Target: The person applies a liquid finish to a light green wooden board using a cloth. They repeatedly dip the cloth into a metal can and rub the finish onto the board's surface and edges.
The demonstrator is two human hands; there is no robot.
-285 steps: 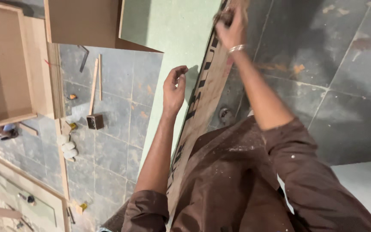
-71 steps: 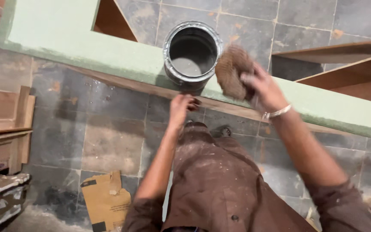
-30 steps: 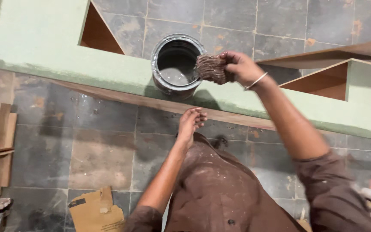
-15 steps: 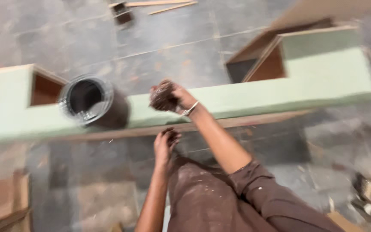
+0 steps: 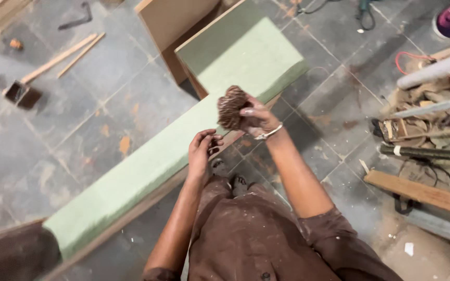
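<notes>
My right hand is closed around a round brown wad of rough stringy fibre, like a scrubby ball. It looks dark and tangled, maybe wet, but I can't be sure. I hold it up just above the long pale green painted wooden board. My left hand rests on the board's near edge, fingers curled loosely, holding nothing.

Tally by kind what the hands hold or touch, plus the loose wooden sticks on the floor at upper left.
Brown fibre wad in the right hand: 1
Green-painted board under the left hand: 1
Loose wooden sticks: 2
Total: 4
</notes>
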